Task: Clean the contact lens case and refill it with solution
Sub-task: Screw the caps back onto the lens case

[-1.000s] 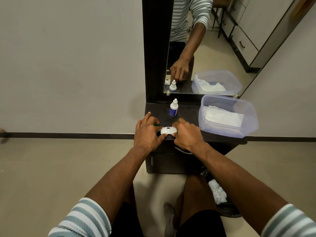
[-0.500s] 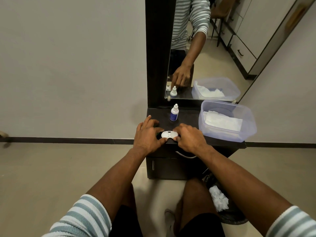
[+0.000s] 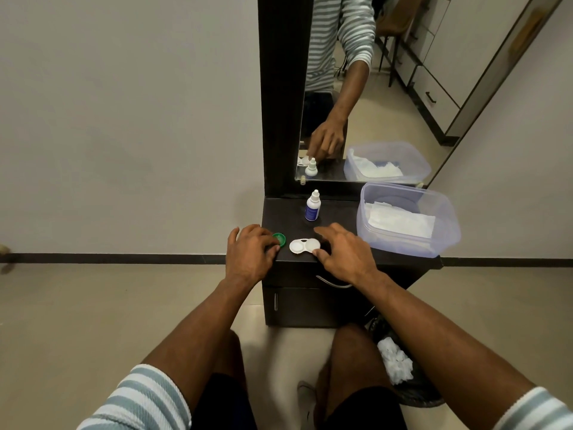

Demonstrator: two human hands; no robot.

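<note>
Case (image 3: 304,245) lies open on shelf (image 3: 335,218); left hand (image 3: 248,252) curls on green cap (image 3: 279,238); right hand (image 3: 344,252) spread, thumb touching case.

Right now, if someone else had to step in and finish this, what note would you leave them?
Left hand: fingers at the green cap, which lies off the case on the table.
Right hand: open, thumb touching the white case.
Case: on the table's front edge, green cap off; I cannot tell whether the other cap is off.
Bottle: upright behind the case, capped.
Tissues in the tub to the right.
Left: clean the wells, refill, recap.
</note>
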